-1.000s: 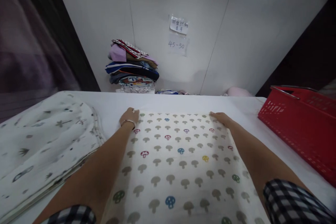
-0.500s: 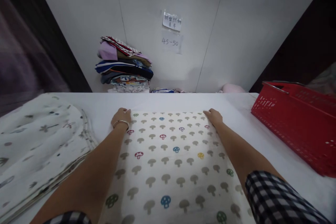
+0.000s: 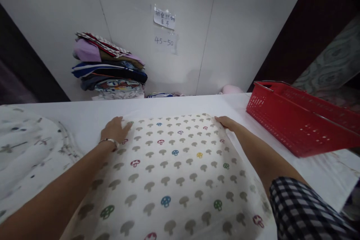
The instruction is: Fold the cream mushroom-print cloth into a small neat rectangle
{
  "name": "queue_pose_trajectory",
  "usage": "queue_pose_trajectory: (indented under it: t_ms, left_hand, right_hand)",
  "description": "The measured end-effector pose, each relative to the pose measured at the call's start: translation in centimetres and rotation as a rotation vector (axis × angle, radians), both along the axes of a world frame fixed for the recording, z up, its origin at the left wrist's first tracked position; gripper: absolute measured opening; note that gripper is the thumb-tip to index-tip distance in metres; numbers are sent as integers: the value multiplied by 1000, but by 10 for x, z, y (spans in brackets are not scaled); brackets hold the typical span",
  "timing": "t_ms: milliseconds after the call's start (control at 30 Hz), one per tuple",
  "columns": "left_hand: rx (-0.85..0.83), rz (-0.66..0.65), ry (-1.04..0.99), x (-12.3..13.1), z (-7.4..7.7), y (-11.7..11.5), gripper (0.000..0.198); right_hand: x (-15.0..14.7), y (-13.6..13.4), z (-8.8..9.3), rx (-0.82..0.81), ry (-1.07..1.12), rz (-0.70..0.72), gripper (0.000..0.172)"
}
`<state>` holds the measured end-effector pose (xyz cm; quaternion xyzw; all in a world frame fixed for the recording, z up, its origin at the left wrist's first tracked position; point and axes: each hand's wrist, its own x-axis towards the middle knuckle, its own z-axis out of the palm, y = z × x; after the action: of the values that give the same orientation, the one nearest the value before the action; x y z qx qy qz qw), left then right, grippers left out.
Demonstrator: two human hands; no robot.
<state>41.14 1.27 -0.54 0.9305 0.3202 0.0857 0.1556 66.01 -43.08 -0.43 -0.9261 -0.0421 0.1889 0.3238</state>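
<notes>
A white cloth (image 3: 171, 172) printed with grey and coloured mushrooms stretches across the middle of the table in front of me. My left hand (image 3: 114, 132), with a bracelet at its wrist, rests at the cloth's far left corner, thumb spread away from the fingers. At the far right corner, my right hand (image 3: 226, 123) has its fingers pressed together on the cloth's edge; its fingertips are partly hidden. The cloth's near part is loose and wavy, running out of view at the bottom.
Leaf-printed white cloths (image 3: 25, 150) lie piled on the left of the white table (image 3: 180, 104). A red plastic basket (image 3: 295, 123) stands on the right. Behind the table's far edge rises a stack of folded clothes (image 3: 109, 65) against the wall, which bears paper signs (image 3: 165, 30).
The view has turned to the right, so things sit further left. My left hand's thumb has spread from its fingers. The cloth's right side has shifted and its near part looks looser.
</notes>
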Motion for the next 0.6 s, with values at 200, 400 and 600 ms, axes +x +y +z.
queue_pose_trajectory:
  t_ms: [200, 400, 600]
  left_hand:
    - [129, -128, 241, -15, -19, -18, 70]
    - [126, -128, 200, -13, -30, -10, 73]
    - [31, -159, 136, -14, -21, -5, 67]
  right_hand:
    - [-5, 14, -15, -116, -201, -30, 34]
    - [-3, 13, -13, -93, -227, -38, 38]
    - [-25, -22, 2, 73, -4, -40, 44]
